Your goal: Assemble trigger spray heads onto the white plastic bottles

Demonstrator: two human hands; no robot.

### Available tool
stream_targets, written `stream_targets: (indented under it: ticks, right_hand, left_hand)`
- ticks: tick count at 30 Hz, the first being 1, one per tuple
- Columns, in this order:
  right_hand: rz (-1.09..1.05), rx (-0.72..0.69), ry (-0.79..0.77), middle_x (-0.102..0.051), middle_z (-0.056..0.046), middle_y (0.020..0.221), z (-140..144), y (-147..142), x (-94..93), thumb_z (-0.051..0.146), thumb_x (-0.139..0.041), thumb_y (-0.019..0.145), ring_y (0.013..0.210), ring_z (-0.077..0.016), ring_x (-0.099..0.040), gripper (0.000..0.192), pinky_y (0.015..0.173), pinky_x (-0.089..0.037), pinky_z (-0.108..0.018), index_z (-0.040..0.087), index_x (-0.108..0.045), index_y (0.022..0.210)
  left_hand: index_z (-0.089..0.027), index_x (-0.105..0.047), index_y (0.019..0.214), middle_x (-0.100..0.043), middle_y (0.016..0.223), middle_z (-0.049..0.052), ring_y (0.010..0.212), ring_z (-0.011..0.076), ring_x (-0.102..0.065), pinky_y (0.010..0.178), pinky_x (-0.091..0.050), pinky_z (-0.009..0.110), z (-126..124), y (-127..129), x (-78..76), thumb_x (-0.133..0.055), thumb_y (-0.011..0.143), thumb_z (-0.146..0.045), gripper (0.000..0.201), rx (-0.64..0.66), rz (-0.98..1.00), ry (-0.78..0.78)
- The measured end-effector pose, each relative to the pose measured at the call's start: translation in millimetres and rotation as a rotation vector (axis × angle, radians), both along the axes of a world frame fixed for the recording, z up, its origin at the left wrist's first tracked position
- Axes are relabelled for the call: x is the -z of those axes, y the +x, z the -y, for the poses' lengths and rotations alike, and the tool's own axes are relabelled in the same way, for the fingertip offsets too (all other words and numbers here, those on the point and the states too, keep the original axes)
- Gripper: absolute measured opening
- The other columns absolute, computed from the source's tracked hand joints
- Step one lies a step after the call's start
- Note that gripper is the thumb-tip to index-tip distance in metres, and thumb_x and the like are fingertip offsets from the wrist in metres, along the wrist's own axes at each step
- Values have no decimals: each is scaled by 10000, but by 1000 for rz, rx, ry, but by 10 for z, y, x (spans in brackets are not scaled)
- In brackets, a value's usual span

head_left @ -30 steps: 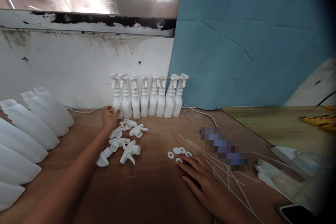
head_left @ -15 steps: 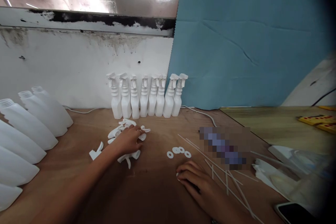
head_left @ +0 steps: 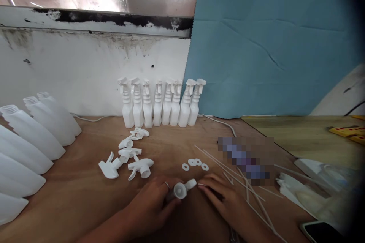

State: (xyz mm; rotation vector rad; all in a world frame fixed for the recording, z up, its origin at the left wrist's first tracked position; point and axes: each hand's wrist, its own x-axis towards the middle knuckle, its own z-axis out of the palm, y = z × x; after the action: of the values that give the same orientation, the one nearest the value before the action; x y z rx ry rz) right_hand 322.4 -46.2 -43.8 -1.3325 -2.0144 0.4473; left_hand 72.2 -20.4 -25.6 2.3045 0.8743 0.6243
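My left hand grips a white trigger spray head low in the middle of the wooden table, its round collar facing me. My right hand lies just to its right, fingertips almost touching the head's tip; whether it pinches a washer I cannot tell. Three small white washers lie just beyond the hands. Several loose spray heads lie in a pile to the left.
A row of several assembled white spray bottles stands against the back wall. Open-necked white bottles lie along the left edge. Thin white dip tubes are scattered to the right, beside plastic bags and a phone.
My left hand left the bottle row, reached into the loose spray heads, and has carried one toward me to the centre. My right hand pulled back slightly from the washers.
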Motion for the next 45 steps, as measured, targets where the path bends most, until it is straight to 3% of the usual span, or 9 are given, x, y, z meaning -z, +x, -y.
stream_targets:
  ticks: [6, 13, 17, 23, 27, 33, 37, 41, 45]
  right_hand:
    - [-10, -61, 322, -564, -65, 1261, 70, -194, -39, 76, -437, 959, 1156, -208, -548, 426, 983, -467, -326, 284, -541, 1315]
    - [198, -280, 42, -419, -67, 1439, 140, -354, -44, 147, -523, 938, 1293, -259, -413, 560, 1052, -431, -443, 330, -363, 1442]
    - [170, -259, 44, -421, -65, 1425, 168, -318, -37, 98, -470, 938, 1296, -246, -400, 563, 1064, -416, -440, 330, -341, 1434]
    - [194, -199, -6, -522, -59, 1285, 152, -322, 42, 55, -549, 883, 1146, -267, -492, 516, 965, -485, -456, 329, -439, 1306]
    - [255, -193, 19, -553, -70, 1180, 129, -336, 82, 72, -565, 893, 1030, -277, -527, 485, 867, -516, -451, 317, -447, 1295]
    - [299, -252, 104, -582, -74, 973, 142, -361, 53, 140, -406, 981, 826, -242, -554, 298, 722, -512, -395, 246, -499, 1243]
    - [258, -279, 47, -587, -72, 1144, 131, -297, -28, 180, -452, 982, 999, -249, -553, 344, 862, -501, -395, 280, -466, 1311]
    - [273, -118, 143, -518, -80, 1353, -22, -17, -78, 295, -484, 980, 1245, -260, -459, 466, 1033, -403, -426, 285, -346, 1424]
    - [467, 234, 238, -656, -108, 1072, -249, 387, -44, 297, -389, 972, 1029, -290, -584, 272, 878, -454, -446, 210, -631, 1058]
  left_hand:
    - [-285, -470, 1321, -573, 1250, 16, 1127, 183, -530, 1001, -401, 292, -9, -84, 189, -529, 938, -291, 388, 29, 74, -135]
    - [-320, -420, 1340, -522, 1341, -10, 1222, 176, -483, 1048, -374, 301, -21, -69, 253, -581, 919, -300, 451, 34, 150, -174]
    - [-327, -293, 1366, -507, 1347, -10, 1221, 160, -491, 1033, -392, 298, 12, -75, 303, -601, 895, -246, 569, 6, 165, -205]
    - [-295, -467, 1145, -607, 1114, -39, 996, 148, -578, 861, -441, 266, 19, -48, 257, -574, 916, -217, 265, -11, 55, -8]
    - [-287, -485, 1168, -625, 1137, -30, 1003, 164, -581, 877, -438, 273, -18, -51, 228, -604, 907, -233, 292, 75, 17, 164]
    - [-272, -513, 1131, -644, 1146, -37, 989, 130, -610, 871, -454, 221, -54, -59, 309, -554, 940, -209, 205, 118, 94, 226]
    - [-259, -510, 1094, -651, 1104, -27, 957, 141, -616, 838, -463, 231, -45, -61, 335, -564, 932, -218, 176, 88, 88, 263]
    - [-243, -486, 1030, -648, 986, -18, 852, 156, -615, 747, -463, 251, -26, -62, 360, -588, 915, -248, 154, 29, 22, 256]
    - [-271, -432, 1150, -641, 1020, -17, 870, 163, -609, 762, -462, 261, -12, -59, 355, -621, 877, -200, 340, -6, 27, 224]
